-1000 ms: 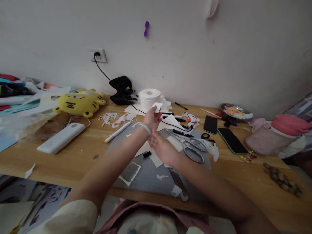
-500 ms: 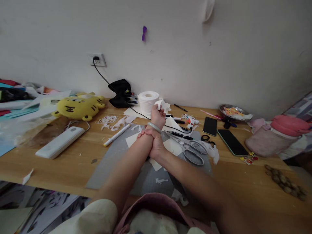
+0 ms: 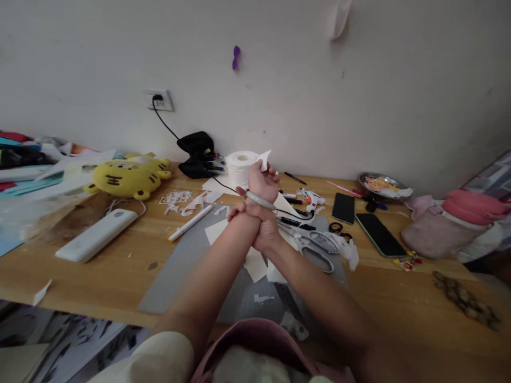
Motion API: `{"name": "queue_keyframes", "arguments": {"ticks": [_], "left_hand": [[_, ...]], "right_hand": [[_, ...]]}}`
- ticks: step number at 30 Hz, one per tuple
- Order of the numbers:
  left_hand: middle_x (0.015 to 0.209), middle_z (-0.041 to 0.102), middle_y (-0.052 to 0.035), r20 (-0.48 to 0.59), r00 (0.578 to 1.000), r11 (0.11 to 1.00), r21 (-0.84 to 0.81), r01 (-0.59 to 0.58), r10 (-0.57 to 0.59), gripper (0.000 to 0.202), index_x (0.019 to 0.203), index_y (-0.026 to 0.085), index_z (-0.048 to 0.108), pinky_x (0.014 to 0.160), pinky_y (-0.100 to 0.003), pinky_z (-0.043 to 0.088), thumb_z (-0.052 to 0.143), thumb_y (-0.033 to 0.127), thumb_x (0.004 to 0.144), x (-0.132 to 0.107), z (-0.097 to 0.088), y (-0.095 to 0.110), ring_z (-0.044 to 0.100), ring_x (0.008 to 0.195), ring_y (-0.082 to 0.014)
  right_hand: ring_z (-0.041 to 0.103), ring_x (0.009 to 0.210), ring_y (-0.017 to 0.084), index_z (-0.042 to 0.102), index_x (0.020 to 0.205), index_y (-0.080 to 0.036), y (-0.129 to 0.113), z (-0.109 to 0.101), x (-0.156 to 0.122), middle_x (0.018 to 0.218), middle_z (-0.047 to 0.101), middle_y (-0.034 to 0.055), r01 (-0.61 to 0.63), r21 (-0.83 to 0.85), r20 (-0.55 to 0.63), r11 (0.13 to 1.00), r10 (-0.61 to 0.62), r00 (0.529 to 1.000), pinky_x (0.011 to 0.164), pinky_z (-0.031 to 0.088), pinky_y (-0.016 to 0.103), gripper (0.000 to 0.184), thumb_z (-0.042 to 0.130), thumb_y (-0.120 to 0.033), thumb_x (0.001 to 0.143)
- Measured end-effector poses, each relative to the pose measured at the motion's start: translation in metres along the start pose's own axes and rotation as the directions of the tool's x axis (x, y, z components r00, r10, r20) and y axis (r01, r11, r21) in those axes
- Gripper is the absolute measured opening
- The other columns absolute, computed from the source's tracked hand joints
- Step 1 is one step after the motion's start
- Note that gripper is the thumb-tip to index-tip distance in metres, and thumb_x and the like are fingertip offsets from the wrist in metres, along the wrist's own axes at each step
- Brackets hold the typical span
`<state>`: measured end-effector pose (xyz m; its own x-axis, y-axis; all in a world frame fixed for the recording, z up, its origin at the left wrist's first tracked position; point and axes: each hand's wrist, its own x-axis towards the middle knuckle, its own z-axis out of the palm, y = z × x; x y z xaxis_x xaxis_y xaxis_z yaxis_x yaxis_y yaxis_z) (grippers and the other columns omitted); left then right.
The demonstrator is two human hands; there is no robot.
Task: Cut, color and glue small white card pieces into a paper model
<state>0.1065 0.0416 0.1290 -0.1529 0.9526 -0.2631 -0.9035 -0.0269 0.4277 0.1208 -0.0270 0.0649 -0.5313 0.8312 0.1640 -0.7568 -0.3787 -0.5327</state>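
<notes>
My left hand (image 3: 263, 182) is raised over the table, palm up and fingers curled. A small torn piece of white paper (image 3: 265, 159) sticks out from between its thumb and fingers. My right hand (image 3: 265, 227) is closed around my left wrist, just below a pale bangle (image 3: 260, 200). Behind the left hand stands a white tissue roll (image 3: 238, 169). Large grey-handled scissors (image 3: 317, 250) lie right of the right hand, close to a black marker (image 3: 298, 223). Cream paper sheets (image 3: 254, 264) lie under my wrists on a grey mat (image 3: 179, 266).
On the left are a yellow plush toy (image 3: 123, 176), a white power bank (image 3: 97, 235) and a white marker (image 3: 191, 222). To the right lie two phones (image 3: 343, 207), a metal bowl (image 3: 383, 186) and a pink-lidded container (image 3: 447, 229). A black cord (image 3: 165, 121) runs from the wall socket.
The left hand has shifted slightly right and turned, so more of its palm and the paper piece shows. The right hand has moved right with it, still around the wrist.
</notes>
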Motion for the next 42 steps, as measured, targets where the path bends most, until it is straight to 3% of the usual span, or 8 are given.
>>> {"name": "queue_keyframes", "arguments": {"ticks": [3, 7, 10, 13, 19, 28, 38, 42], "left_hand": [[0.055, 0.038, 0.0061, -0.021, 1.000, 1.000, 0.025, 0.011, -0.010, 0.027, 0.065, 0.018, 0.040, 0.041, -0.020, 0.024, 0.040, 0.015, 0.092, 0.003, -0.003, -0.006, 0.034, 0.040, -0.0038], [0.054, 0.034, 0.0055, -0.035, 0.999, 0.998, 0.054, 0.041, -0.039, 0.028, 0.063, 0.019, 0.037, 0.040, -0.022, 0.022, 0.039, 0.013, 0.090, 0.006, -0.008, -0.011, 0.031, 0.041, -0.0050], [0.055, 0.033, 0.0057, -0.045, 0.997, 0.997, 0.048, 0.060, -0.058, 0.027, 0.063, 0.019, 0.036, 0.039, -0.020, 0.021, 0.038, 0.013, 0.090, 0.008, -0.005, -0.011, 0.031, 0.041, -0.0049], [0.054, 0.034, 0.0060, -0.058, 0.996, 0.996, 0.047, 0.071, -0.068, 0.025, 0.065, 0.018, 0.037, 0.038, -0.018, 0.020, 0.036, 0.013, 0.090, 0.011, 0.009, -0.007, 0.033, 0.040, -0.0041], [0.054, 0.036, 0.0065, 0.110, 0.992, 0.998, -0.028, -0.060, 0.063, 0.022, 0.068, 0.018, 0.040, 0.041, -0.018, 0.024, 0.040, 0.018, 0.090, 0.010, 0.039, 0.006, 0.035, 0.039, -0.0034], [0.048, 0.029, 0.0085, 0.088, 0.996, 0.999, -0.033, -0.027, 0.030, 0.028, 0.060, 0.018, 0.034, 0.038, -0.019, 0.015, 0.042, 0.015, 0.086, 0.006, 0.029, -0.015, 0.024, 0.035, -0.0036], [0.046, 0.023, 0.0096, 0.061, 0.998, 0.998, -0.055, 0.000, 0.003, 0.029, 0.057, 0.019, 0.030, 0.036, -0.018, 0.012, 0.042, 0.015, 0.083, 0.013, 0.019, -0.018, 0.019, 0.033, -0.0038], [0.046, 0.024, 0.0095, 0.007, 1.000, 0.999, -0.029, 0.024, -0.023, 0.029, 0.057, 0.018, 0.031, 0.036, -0.017, 0.012, 0.041, 0.014, 0.084, 0.019, 0.020, -0.016, 0.020, 0.033, -0.0037]], "right_hand": [[0.042, 0.048, 0.011, 0.050, 0.084, -0.023, 0.003, -0.003, -0.001, 0.051, 0.041, -0.0104, 0.013, -0.023, -0.064, 1.000, -0.015, 0.998, 0.063, 0.047, 0.028, 0.032, 0.058, -0.017, 0.054], [0.036, 0.048, 0.010, 0.042, 0.079, -0.024, 0.004, -0.006, 0.000, 0.052, 0.032, -0.0105, 0.019, -0.066, -0.072, 0.998, -0.024, 0.997, 0.064, 0.045, 0.030, 0.030, 0.055, -0.018, 0.053], [0.040, 0.049, 0.010, 0.042, 0.081, -0.024, 0.006, -0.002, 0.001, 0.054, 0.037, -0.0101, 0.037, -0.038, -0.125, 0.999, -0.041, 0.991, 0.063, 0.046, 0.028, 0.030, 0.057, -0.020, 0.055], [0.053, 0.058, 0.012, 0.046, 0.088, -0.025, 0.011, 0.005, -0.002, 0.064, 0.055, -0.0075, 0.064, -0.001, -0.169, 0.998, -0.063, 0.984, 0.061, 0.047, 0.027, 0.036, 0.063, -0.022, 0.056], [0.065, 0.093, 0.021, 0.049, 0.106, -0.029, 0.010, 0.016, -0.008, 0.101, 0.069, -0.0012, 0.029, 0.007, 0.020, 1.000, -0.029, 0.999, 0.079, 0.052, 0.036, 0.054, 0.068, -0.018, 0.056], [0.058, 0.062, 0.014, 0.051, 0.089, -0.024, 0.000, 0.002, -0.008, 0.063, 0.059, -0.0087, 0.024, 0.027, -0.026, 0.999, -0.023, 0.999, 0.069, 0.052, 0.030, 0.043, 0.064, -0.010, 0.050], [0.049, 0.056, 0.010, 0.052, 0.081, -0.023, 0.006, -0.001, -0.005, 0.056, 0.048, -0.0089, 0.028, 0.065, -0.061, 0.997, -0.024, 0.998, 0.071, 0.047, 0.025, 0.034, 0.061, -0.014, 0.050], [0.053, 0.058, 0.012, 0.056, 0.078, -0.023, 0.013, 0.003, -0.006, 0.061, 0.057, -0.0064, 0.027, 0.064, -0.158, 0.998, -0.017, 0.987, 0.064, 0.048, 0.027, 0.027, 0.066, -0.021, 0.052]]}}
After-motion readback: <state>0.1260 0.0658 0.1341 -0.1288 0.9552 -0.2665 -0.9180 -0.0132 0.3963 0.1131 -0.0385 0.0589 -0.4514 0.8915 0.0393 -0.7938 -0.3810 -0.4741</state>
